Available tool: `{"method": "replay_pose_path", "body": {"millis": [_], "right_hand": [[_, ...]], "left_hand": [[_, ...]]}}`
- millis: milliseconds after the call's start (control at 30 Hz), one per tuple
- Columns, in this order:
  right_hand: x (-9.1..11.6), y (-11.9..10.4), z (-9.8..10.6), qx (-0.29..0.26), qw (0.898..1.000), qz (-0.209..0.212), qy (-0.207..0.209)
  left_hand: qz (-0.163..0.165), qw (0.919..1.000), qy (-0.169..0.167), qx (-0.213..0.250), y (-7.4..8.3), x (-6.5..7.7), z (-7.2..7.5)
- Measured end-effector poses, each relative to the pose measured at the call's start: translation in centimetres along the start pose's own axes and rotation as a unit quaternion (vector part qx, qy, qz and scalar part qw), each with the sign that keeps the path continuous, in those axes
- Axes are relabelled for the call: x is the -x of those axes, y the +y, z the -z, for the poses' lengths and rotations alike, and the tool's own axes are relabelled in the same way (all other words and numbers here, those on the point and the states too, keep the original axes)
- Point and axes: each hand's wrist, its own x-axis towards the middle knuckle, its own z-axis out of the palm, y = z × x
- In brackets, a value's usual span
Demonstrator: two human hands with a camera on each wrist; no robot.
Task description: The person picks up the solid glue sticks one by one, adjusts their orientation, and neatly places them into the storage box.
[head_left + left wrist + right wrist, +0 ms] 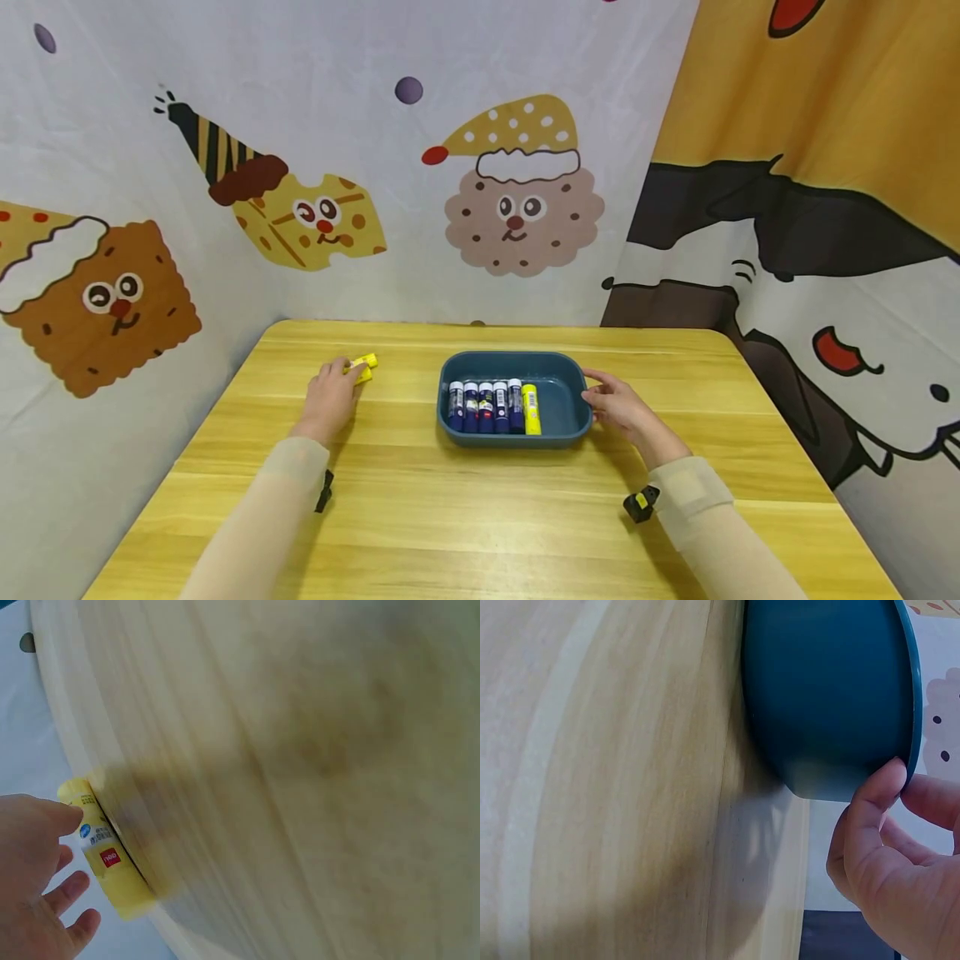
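At the back left of the table, my left hand (pixel 332 393) is at two yellow glue sticks (pixel 364 361) lying side by side. In the left wrist view its thumb overlaps one yellow glue stick (pixel 109 859), pinching it near one end; the index finger is hidden, the other fingers are spread apart from it. My right hand (pixel 618 406) pinches the right-end rim of a dark teal box (pixel 517 442), thumb and finger on either side of the rim. Standing in a row inside are several dark blue glue sticks (pixel 486 408) with white caps and one yellow glue stick (pixel 531 410).
The box's right part shows its bare floor beside the row. Under everything is a wood-grain table (pixel 465 517), backed by a printed cloth (pixel 420 250) with cartoon figures. Small black devices (pixel 641 504) sit at both wrists.
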Motion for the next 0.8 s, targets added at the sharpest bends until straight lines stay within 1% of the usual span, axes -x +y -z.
{"method": "replay_pose_path", "body": {"millis": [200, 433, 600, 700, 800], "right_hand": [[-0.01, 0.12, 0.1, -0.001, 1.0, -0.001, 0.002], [0.05, 0.0, -0.02, -0.003, 1.0, -0.002, -0.007], [0.03, -0.08, 0.0, -0.002, 1.0, -0.002, -0.008], [0.0, -0.05, 0.06, 0.0, 1.0, -0.001, -0.008], [-0.01, 0.02, 0.09, 0.003, 1.0, -0.004, -0.007]], "left_hand": [[-0.011, 0.9998, -0.012, -0.009, -0.06, 0.12, 0.12], [-0.009, 0.9997, -0.021, 0.009, -0.05, -0.01, 0.14], [-0.003, 0.9988, -0.042, 0.027, 0.02, -0.08, 0.42], [-0.01, 0.9986, -0.045, 0.025, 0.01, -0.07, 0.56], [-0.021, 0.9988, -0.041, 0.017, 0.03, 0.01, 0.63]]}}
